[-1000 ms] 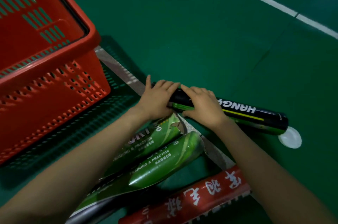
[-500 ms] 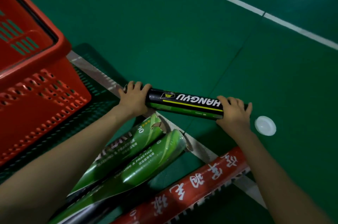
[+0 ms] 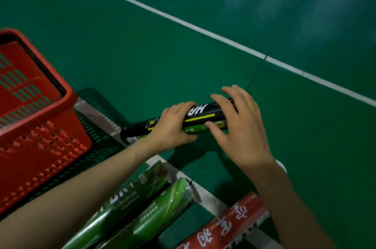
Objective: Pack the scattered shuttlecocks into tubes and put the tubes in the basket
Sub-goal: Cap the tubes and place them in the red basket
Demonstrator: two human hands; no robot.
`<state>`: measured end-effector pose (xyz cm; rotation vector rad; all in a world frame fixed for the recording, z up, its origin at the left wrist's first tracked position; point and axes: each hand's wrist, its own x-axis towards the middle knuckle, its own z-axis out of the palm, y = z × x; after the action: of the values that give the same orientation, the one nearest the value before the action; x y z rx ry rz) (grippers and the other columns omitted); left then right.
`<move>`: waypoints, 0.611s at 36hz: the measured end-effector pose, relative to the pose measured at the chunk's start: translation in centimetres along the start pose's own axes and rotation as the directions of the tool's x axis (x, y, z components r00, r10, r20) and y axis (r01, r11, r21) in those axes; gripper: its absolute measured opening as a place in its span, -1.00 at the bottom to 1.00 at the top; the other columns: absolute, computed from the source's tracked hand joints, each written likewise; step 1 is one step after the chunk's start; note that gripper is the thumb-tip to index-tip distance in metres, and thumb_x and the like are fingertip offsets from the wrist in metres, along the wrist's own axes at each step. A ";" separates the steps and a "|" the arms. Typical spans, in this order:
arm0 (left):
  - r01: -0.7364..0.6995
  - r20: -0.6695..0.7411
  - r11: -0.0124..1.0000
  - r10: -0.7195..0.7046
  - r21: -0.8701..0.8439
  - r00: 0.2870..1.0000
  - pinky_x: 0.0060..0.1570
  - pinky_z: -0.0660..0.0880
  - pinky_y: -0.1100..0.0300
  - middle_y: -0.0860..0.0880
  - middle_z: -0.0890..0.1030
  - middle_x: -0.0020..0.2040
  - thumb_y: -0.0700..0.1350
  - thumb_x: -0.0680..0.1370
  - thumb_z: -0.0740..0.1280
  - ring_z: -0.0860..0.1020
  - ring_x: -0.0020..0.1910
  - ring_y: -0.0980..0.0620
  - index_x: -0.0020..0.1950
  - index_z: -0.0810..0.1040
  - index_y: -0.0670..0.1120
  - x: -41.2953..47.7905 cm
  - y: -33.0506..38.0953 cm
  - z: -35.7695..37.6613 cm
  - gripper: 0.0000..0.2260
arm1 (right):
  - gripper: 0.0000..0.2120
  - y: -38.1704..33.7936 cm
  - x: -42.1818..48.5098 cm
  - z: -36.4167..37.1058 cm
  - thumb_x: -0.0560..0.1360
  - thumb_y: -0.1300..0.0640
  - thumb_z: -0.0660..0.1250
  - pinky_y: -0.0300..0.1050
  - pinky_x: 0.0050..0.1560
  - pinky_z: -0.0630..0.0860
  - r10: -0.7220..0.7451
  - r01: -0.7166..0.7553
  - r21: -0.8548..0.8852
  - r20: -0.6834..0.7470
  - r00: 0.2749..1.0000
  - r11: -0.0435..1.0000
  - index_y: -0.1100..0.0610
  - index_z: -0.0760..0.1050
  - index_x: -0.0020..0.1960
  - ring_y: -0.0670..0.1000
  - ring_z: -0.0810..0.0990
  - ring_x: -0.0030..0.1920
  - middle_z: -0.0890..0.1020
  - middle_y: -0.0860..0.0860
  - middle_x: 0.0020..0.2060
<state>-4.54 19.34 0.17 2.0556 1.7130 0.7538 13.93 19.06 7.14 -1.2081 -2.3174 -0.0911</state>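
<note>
basket (image 3: 73, 94) red | held tube (image 3: 203, 118) black, yellow stripe | floor (image 3: 162, 55) green, white lines

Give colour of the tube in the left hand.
The tube is black, with a yellow stripe, green band and white lettering; head view.

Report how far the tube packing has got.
Done: no tube shows in the visible part of the red basket. In hand: the left hand grips the black tube, the right hand rests on it. Left: that tube, two green tubes and the red tube lie outside; a white cap sits on the floor.
</note>
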 end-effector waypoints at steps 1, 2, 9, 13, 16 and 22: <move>0.006 -0.015 0.998 -0.007 -0.059 1.000 0.13 0.44 -0.04 -0.01 0.52 0.14 0.11 0.22 0.40 0.50 0.10 -0.06 0.31 0.37 -0.05 0.2 0.3 -0.3 -0.31 | -0.52 -0.1 0.4 -0.6 0.41 0.09 0.44 0.31 0.34 0.27 -0.004 0.007 0.052 -0.068 0.998 0.999 0.15 0.43 0.29 0.17 0.29 0.39 0.44 0.16 0.31; 0.012 -0.024 0.993 -0.015 -0.115 1.000 0.11 0.46 -0.01 -0.01 0.52 0.13 0.08 0.22 0.42 0.50 0.09 -0.04 0.30 0.37 -0.06 0.4 0.8 -0.6 -0.33 | -0.52 -0.1 0.8 -1.3 0.44 0.09 0.40 0.31 0.36 0.24 -0.002 0.013 0.088 -0.129 0.992 0.996 0.13 0.39 0.33 0.16 0.23 0.43 0.40 0.15 0.34; 0.046 0.016 0.943 -0.043 -0.331 0.999 -0.14 0.41 0.40 0.11 0.51 -0.03 -0.06 0.28 0.58 0.51 -0.10 0.24 0.15 0.31 0.02 2.3 4.1 -3.3 -0.42 | -0.43 0.1 3.6 -4.3 0.50 0.00 0.32 0.07 0.40 0.24 0.096 -0.001 0.317 -0.285 0.954 0.948 0.21 0.24 0.40 0.12 0.30 0.38 0.38 0.13 0.33; 0.078 -0.013 0.868 -0.097 -0.490 0.995 -0.11 0.44 0.36 0.14 0.54 -0.07 -0.05 0.27 0.59 0.52 -0.11 0.27 0.11 0.33 0.03 2.5 6.7 -3.6 -0.44 | -0.45 -0.2 4.5 -5.7 0.46 0.09 0.40 0.04 0.40 0.28 0.048 0.103 0.375 -0.374 0.926 0.921 0.29 0.30 0.34 0.12 0.33 0.38 0.41 0.18 0.31; 0.095 0.009 0.818 -0.108 -0.567 0.994 0.11 0.50 0.16 0.09 0.56 0.07 0.10 0.22 0.55 0.55 0.08 0.15 0.16 0.30 0.18 2.0 8.3 -2.7 -0.38 | -0.50 0.2 4.7 -6.4 0.45 0.12 0.43 0.05 0.35 0.36 0.010 0.161 0.405 -0.388 0.922 0.900 0.26 0.34 0.28 0.11 0.39 0.34 0.45 0.17 0.26; 0.089 0.046 0.736 -0.078 -0.671 0.996 0.17 0.49 -0.13 0.04 0.57 0.14 0.08 0.25 0.53 0.57 0.15 0.01 0.24 0.32 0.19 2.0 9.7 -2.1 -0.36 | -0.68 1.6 4.0 -7.1 0.47 0.08 0.39 -0.01 0.26 0.43 -0.036 0.164 0.407 -0.305 0.952 0.898 0.31 0.51 0.08 0.09 0.48 0.24 0.53 0.14 0.17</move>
<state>2.02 19.26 7.84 1.4556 1.2379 1.1232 16.25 20.93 14.95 -0.7912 -1.9991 0.1871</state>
